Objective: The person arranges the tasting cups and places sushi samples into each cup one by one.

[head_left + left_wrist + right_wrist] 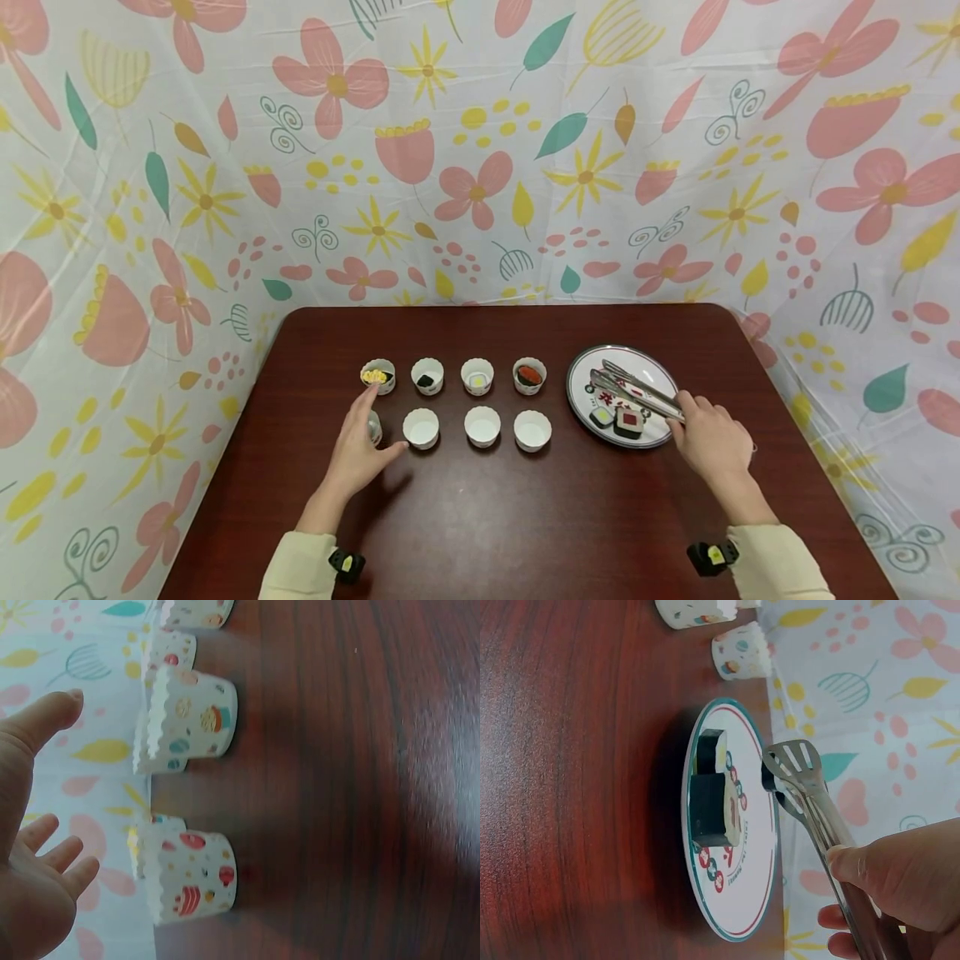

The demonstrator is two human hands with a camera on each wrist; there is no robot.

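Observation:
My right hand (pixel 712 437) grips metal tongs (pixel 817 802), their slotted heads over the far part of a round white plate (pixel 645 442). On the plate's near part sit a small sushi roll (pixel 711 751) and a larger one (pixel 628 422), both wrapped in dark seaweed. Something dark (pixel 768 778) shows at the tong heads; I cannot tell whether they hold it. Over at the left, my left hand (pixel 356 454) hovers with fingers and thumb spread, partly hiding the near-left paper cup (pixel 375 427). Beside its thumb stands a white paper cup (pixel 422 429).
Paper cups stand in two rows on the dark wooden table (pixel 465 517). Back-row cups hold a yellow-topped piece (pixel 375 377), a dark piece (pixel 425 381), a pale roll (pixel 477 380) and a red-topped piece (pixel 529 376). A flowered cloth (pixel 480 167) hangs behind.

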